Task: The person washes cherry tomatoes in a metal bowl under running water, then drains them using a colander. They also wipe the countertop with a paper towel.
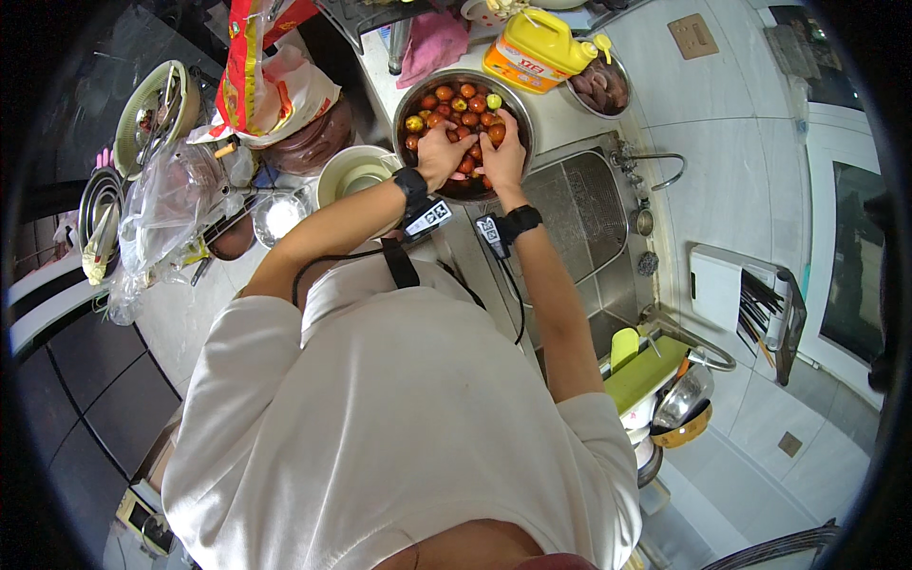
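Observation:
A steel bowl (529,142) on the counter holds many round red-brown fruits (477,104), perhaps jujubes, some patched with yellow, and one pale green fruit (493,101). Both of my hands reach into it. My left hand (440,155) is among the fruits near the bowl's near left side; its fingertips are partly hidden, so what it grips is unclear. My right hand (504,160) curls its fingers around a red-brown fruit (496,134) at the right side of the bowl. The two thumbs come close together over the middle.
A sink (570,221) with a tap (670,178) lies to the right. Beyond the bowl stand a yellow detergent jug (534,53) and a bowl of dark brownish pieces (602,89). A pale basin (356,167), a lidded brown pot (313,139) and plastic bags (167,206) crowd the left.

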The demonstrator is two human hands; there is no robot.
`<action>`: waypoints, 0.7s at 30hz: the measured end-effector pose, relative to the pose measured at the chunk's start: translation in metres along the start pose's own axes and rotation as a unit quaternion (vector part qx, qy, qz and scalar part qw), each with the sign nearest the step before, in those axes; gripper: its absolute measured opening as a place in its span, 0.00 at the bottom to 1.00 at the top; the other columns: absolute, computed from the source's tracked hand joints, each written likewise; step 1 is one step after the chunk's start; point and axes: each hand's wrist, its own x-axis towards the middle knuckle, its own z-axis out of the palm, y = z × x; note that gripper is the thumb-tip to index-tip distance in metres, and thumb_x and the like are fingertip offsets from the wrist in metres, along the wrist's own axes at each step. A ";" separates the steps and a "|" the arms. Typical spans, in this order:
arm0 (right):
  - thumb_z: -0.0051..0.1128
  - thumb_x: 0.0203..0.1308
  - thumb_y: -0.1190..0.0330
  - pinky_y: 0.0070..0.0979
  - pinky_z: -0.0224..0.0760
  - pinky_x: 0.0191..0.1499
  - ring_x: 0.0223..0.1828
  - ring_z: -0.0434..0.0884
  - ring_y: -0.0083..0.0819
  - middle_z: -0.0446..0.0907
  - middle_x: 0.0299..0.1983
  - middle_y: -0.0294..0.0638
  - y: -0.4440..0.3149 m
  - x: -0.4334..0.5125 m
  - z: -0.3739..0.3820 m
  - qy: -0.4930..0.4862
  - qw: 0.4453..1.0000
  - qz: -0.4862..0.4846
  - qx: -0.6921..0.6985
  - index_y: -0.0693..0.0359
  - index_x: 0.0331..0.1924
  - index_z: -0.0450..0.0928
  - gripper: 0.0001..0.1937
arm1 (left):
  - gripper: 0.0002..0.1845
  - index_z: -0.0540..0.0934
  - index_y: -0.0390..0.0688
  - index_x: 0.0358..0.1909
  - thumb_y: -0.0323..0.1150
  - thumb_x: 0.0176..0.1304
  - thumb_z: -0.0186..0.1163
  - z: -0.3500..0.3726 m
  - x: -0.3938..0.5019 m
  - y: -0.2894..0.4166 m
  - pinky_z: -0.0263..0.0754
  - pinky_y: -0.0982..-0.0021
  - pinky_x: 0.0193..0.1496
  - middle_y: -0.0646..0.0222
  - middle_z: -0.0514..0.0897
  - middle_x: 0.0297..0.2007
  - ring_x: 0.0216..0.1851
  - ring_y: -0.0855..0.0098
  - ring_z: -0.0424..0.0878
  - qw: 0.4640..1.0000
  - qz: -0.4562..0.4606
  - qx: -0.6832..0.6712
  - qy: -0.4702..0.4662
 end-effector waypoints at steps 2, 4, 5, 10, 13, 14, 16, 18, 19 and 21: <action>0.59 0.52 0.72 0.33 0.82 0.31 0.48 0.78 0.45 0.70 0.54 0.54 0.000 0.001 -0.007 -0.048 0.998 -0.005 -0.039 0.52 0.64 0.57 0.34 | 0.27 0.73 0.38 0.48 0.39 0.48 0.69 -0.008 0.002 -0.002 0.82 0.69 0.20 0.56 0.80 0.40 0.32 0.64 0.83 0.998 0.036 0.054 -0.022; 0.59 0.52 0.69 0.39 0.72 0.47 0.52 0.73 0.50 0.71 0.52 0.56 -0.003 0.001 -0.016 -0.067 0.993 -0.022 -0.096 0.53 0.65 0.57 0.34 | 0.26 0.73 0.38 0.48 0.39 0.48 0.69 -0.018 0.006 -0.002 0.82 0.69 0.26 0.57 0.79 0.39 0.31 0.60 0.82 0.973 0.161 0.168 -0.007; 0.59 0.52 0.67 0.41 0.67 0.54 0.54 0.71 0.52 0.71 0.51 0.57 -0.004 0.002 -0.021 -0.077 0.989 -0.027 -0.125 0.53 0.65 0.57 0.34 | 0.26 0.73 0.38 0.48 0.39 0.49 0.69 -0.023 0.008 -0.002 0.82 0.69 0.29 0.58 0.79 0.39 0.30 0.59 0.82 0.950 0.217 0.223 -0.006; 0.64 0.48 0.61 0.39 0.67 0.56 0.55 0.70 0.52 0.68 0.55 0.54 -0.005 0.026 -0.029 -0.077 0.964 -0.038 -0.250 0.54 0.60 0.66 0.32 | 0.28 0.72 0.49 0.54 0.37 0.48 0.66 -0.034 0.026 0.006 0.70 0.57 0.52 0.59 0.69 0.56 0.55 0.57 0.69 0.873 0.289 0.393 0.008; 0.66 0.45 0.59 0.39 0.65 0.58 0.58 0.66 0.53 0.63 0.60 0.54 0.002 0.039 -0.020 -0.121 0.944 -0.109 -0.286 0.52 0.62 0.64 0.36 | 0.34 0.67 0.51 0.59 0.38 0.47 0.66 -0.034 0.041 0.007 0.69 0.54 0.53 0.59 0.64 0.61 0.57 0.55 0.66 0.799 0.368 0.476 -0.011; 0.68 0.43 0.58 0.40 0.63 0.60 0.60 0.63 0.55 0.58 0.63 0.54 0.003 0.043 -0.016 -0.168 0.934 -0.084 -0.305 0.48 0.65 0.59 0.41 | 0.39 0.63 0.52 0.63 0.38 0.45 0.67 -0.031 0.047 0.006 0.67 0.50 0.54 0.59 0.59 0.64 0.59 0.53 0.62 0.796 0.334 0.504 -0.041; 0.68 0.42 0.60 0.41 0.64 0.59 0.60 0.63 0.56 0.55 0.63 0.56 0.005 0.046 -0.007 -0.214 0.914 -0.048 -0.341 0.45 0.67 0.51 0.46 | 0.43 0.59 0.50 0.65 0.37 0.44 0.68 -0.024 0.056 0.003 0.65 0.45 0.55 0.54 0.59 0.63 0.60 0.51 0.62 0.802 0.307 0.507 -0.075; 0.68 0.42 0.62 0.41 0.68 0.55 0.60 0.64 0.54 0.56 0.60 0.53 0.004 0.046 0.002 -0.249 0.905 0.026 -0.342 0.45 0.67 0.50 0.46 | 0.43 0.57 0.48 0.66 0.37 0.46 0.65 -0.015 0.065 -0.001 0.65 0.48 0.57 0.56 0.58 0.64 0.62 0.54 0.60 0.795 0.233 0.547 -0.118; 0.68 0.42 0.62 0.41 0.69 0.55 0.59 0.64 0.54 0.56 0.60 0.53 0.003 0.045 0.007 -0.246 0.898 0.037 -0.362 0.46 0.67 0.51 0.45 | 0.42 0.57 0.48 0.66 0.36 0.47 0.64 -0.010 0.069 -0.003 0.67 0.48 0.55 0.56 0.58 0.64 0.62 0.54 0.59 0.799 0.219 0.546 -0.125; 0.68 0.42 0.63 0.41 0.69 0.54 0.59 0.64 0.53 0.56 0.59 0.52 0.001 0.044 0.012 -0.225 0.891 0.040 -0.391 0.48 0.66 0.53 0.44 | 0.41 0.56 0.49 0.66 0.34 0.49 0.62 -0.002 0.075 -0.007 0.71 0.48 0.51 0.56 0.60 0.63 0.62 0.54 0.59 0.807 0.193 0.541 -0.136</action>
